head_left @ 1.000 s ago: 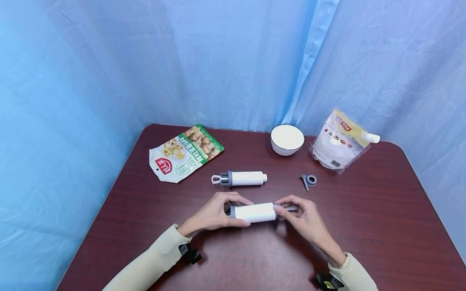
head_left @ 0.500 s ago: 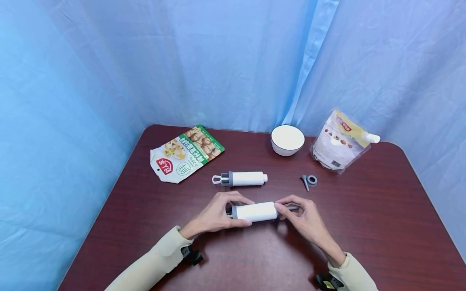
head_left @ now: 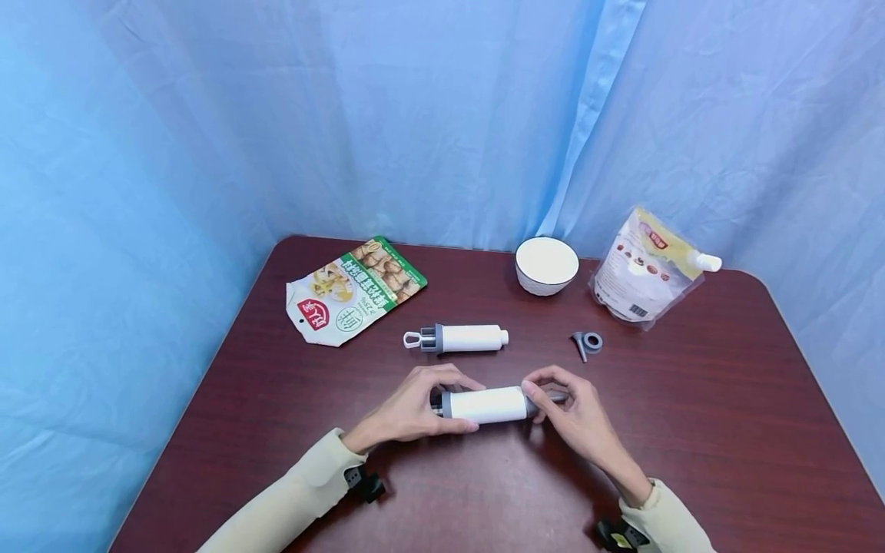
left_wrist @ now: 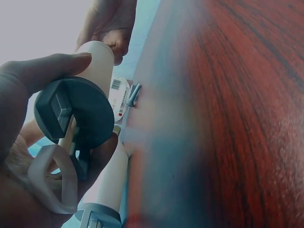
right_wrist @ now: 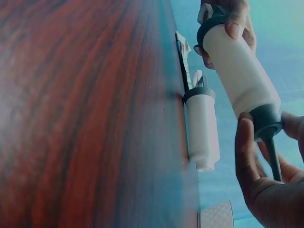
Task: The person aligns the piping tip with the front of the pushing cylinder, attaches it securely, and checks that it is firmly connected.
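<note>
Both hands hold a white decorating syringe (head_left: 489, 405) just above the table. My left hand (head_left: 404, 407) grips its barrel at the grey flanged end; the left wrist view shows the white pull handle (left_wrist: 54, 180) on that side. At the other end my right hand (head_left: 581, 418) pinches the collar of a grey nozzle (right_wrist: 266, 118) between thumb and fingers. In the right wrist view that collar sits against the barrel's end, and its thin spout (right_wrist: 272, 159) points away. Behind lies a second white syringe (head_left: 470, 339) of the same kind, without a nozzle.
A small grey nozzle and ring (head_left: 589, 343) lie right of the second syringe. Farther back are a green-and-white food packet (head_left: 354, 292), a white bowl (head_left: 542, 286) and a spouted pouch (head_left: 639, 269). Blue curtains (head_left: 442, 123) hang behind the table (head_left: 719, 399).
The syringe and left hand have shifted slightly right since a second ago. My right fingers have moved round the nozzle, and more of its grey collar shows now.
</note>
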The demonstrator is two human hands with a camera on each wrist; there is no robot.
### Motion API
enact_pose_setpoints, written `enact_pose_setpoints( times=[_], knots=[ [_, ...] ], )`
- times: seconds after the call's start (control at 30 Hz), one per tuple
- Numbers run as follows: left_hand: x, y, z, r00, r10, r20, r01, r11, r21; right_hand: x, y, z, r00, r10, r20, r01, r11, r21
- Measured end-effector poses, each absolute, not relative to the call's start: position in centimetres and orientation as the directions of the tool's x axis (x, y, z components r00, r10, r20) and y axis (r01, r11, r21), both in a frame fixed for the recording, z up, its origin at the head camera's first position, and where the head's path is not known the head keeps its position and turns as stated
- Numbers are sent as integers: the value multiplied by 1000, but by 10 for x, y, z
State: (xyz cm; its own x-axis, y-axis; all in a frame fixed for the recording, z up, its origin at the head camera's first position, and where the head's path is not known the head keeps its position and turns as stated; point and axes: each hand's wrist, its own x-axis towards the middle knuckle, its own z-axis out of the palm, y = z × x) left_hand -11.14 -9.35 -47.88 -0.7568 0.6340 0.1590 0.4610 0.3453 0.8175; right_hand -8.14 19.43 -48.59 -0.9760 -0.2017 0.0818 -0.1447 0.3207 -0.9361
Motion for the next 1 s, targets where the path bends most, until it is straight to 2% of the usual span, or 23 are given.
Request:
enact_pose_setpoints(
  times=[0.2, 0.4, 0.63, 0.77, 1.0],
  knots=[
    [-114, -96, -478, -776, 612, 150, 440, 357, 824, -81, 201, -484, -951, -302, 73, -153, 252, -956],
    [-115, -100, -477, -789, 607, 98, 396, 380, 836, -84, 209, -481, -916, -399, 32, -144, 255, -956],
    [-114, -99, -479, -779, 621, 85, 395, 380, 836, -85, 205, -485, -935, -354, -18, -100, 311, -945],
    [-113, -99, -481, -779, 621, 85, 396, 383, 835, -84, 202, -487, -950, -312, 1, -114, 346, -931],
    [-112, -99, -482, -777, 625, 74, 383, 376, 844, -85, 200, -489, -948, -312, 61, -156, 289, -944]
  ],
)
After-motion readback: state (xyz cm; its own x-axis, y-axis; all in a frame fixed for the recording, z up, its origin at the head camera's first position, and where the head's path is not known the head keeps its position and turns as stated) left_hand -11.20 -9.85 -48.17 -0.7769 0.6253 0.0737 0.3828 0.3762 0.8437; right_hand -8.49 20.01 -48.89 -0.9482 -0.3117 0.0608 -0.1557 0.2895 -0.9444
